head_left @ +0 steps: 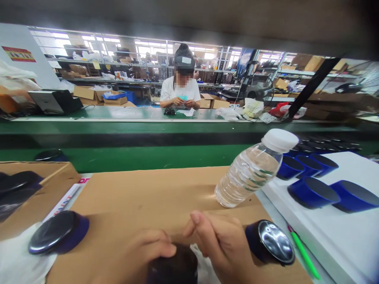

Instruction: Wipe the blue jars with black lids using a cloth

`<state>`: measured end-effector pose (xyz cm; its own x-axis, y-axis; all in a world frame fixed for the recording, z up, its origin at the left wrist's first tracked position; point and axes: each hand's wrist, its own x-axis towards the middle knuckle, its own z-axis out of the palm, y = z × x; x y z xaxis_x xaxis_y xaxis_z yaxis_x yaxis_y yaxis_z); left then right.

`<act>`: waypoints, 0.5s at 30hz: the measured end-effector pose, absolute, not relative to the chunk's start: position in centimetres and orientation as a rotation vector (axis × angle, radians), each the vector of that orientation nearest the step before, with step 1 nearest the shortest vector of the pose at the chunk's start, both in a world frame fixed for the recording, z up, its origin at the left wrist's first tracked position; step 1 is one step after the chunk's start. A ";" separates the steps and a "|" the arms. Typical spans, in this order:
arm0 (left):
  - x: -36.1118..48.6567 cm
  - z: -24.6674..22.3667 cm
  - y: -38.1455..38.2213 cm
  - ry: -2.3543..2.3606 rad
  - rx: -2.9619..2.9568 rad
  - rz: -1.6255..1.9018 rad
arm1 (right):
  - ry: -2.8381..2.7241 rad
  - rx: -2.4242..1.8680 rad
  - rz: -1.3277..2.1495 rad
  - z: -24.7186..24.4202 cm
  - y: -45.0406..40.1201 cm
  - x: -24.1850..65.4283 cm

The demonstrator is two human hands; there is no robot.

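At near centre, a dark piece is held by the left hand; beside a white cloth, the right hand is curled, its grip not discernible. The bottle beyond could be toppled by a careless right-hand swing.

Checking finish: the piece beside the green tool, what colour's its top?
The top is glossy black, in the head view.

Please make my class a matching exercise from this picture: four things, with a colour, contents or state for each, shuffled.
1. bottle
2. slim pen-like tool
3. left hand
4. near-left cardboard box

A. touching a dark part
B. contains dark glossy pieces
C. mostly bright green
D. clear, with a white cap

Pairs: 1-D; 2-C; 3-A; 4-B.
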<state>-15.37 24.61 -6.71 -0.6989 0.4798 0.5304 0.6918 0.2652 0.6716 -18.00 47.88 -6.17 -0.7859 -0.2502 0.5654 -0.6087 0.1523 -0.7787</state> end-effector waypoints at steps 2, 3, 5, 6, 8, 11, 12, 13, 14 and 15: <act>-15.3 -7.3 24.5 -2.368 -0.998 -1.461 | -2.081 0.796 1.721 -6.1 48.0 -18.2; -15.1 -7.5 24.6 -2.392 -0.948 -1.482 | -2.051 0.849 1.725 -6.1 47.9 -18.2; -14.8 -7.6 25.1 -2.361 -0.807 -1.517 | -1.966 1.012 1.680 -6.1 47.6 -18.1; -14.6 -7.7 25.5 -2.332 -0.757 -1.537 | -1.923 1.082 1.632 -6.2 47.3 -18.0; -14.5 -7.6 26.0 -2.303 -0.729 -1.561 | -1.855 1.148 1.540 -6.2 46.8 -17.7; -14.7 -7.5 26.2 -2.277 -0.833 -1.538 | -1.877 1.076 1.630 -6.1 46.6 -17.3; -14.8 -7.5 26.1 -2.268 -0.857 -1.532 | -1.924 1.017 1.775 -6.0 46.8 -17.2; -14.8 -7.4 26.0 -2.253 -0.868 -1.523 | -1.974 0.933 1.953 -6.0 46.9 -17.2; -14.8 -7.2 26.0 -2.244 -0.862 -1.515 | -2.003 0.823 2.127 -6.0 47.1 -17.3; -14.7 -6.8 26.0 -2.258 -0.839 -1.512 | -1.999 0.708 2.268 -6.1 47.3 -17.4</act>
<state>-14.65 26.02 -6.84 -0.7857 0.3023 0.5397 0.6142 0.2769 0.7390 -17.37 47.30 -6.10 -0.8954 -0.2663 0.3567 -0.3205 -0.1706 -0.9318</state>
